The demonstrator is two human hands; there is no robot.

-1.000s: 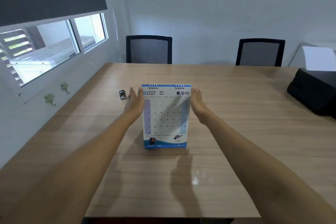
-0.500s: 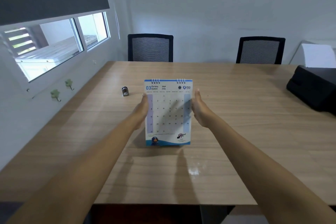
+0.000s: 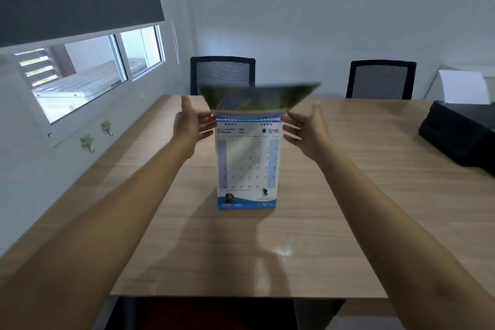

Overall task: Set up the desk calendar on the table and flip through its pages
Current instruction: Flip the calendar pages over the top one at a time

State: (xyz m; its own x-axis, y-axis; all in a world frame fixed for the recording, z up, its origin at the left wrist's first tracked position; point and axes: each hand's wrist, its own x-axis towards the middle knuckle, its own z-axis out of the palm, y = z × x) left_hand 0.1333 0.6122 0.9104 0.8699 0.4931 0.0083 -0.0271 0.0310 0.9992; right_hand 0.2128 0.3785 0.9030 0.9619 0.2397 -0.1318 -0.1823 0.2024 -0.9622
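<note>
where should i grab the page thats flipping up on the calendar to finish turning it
Probably by the raised page at its side edges near the spiral binding, one hand from each side, as the left hand and right hand are placed. It hinges at the top and fans upward, blurred, so its far edge is harder to reach.

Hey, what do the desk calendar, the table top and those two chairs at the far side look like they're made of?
Desk calendar: printed paper pages, probably on a card stand, joined by wire spiral loops at the top edge. The lifted page bends like thin sheet.
Table: wood-grain surface, likely laminate, since it shows a soft glossy glare.
Chairs: dark frames around ribbed mesh-like backs, probably plastic and fabric.
</note>
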